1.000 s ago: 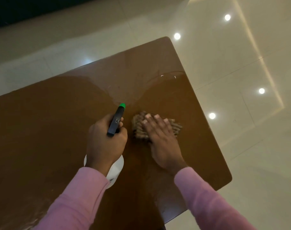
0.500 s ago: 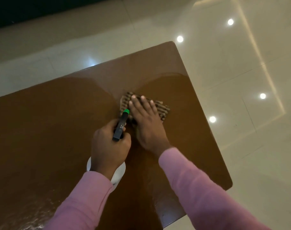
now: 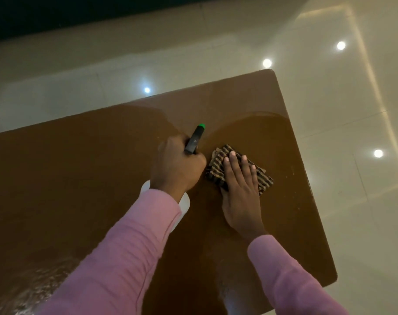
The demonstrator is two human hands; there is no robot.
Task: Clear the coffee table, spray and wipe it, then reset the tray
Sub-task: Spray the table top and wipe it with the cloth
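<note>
The brown coffee table [image 3: 79, 178] fills the lower left of the head view, its top glossy and wet in places. My left hand [image 3: 175, 167] grips a spray bottle [image 3: 194, 139] with a black head, green nozzle tip and white body, held over the table. Just right of it, my right hand [image 3: 241, 189] presses flat with straight fingers on a folded brown-and-black striped cloth [image 3: 218, 164] lying on the tabletop. No tray is in view.
Glossy cream floor tiles [image 3: 352, 155] with bright light reflections surround the table. The table's right edge [image 3: 307, 178] runs close to the cloth. A dark band [image 3: 57, 14] crosses the top of the view.
My right hand slid the cloth forward toward the nozzle, then back right and nearer. My left hand kept gripping the spray bottle.
</note>
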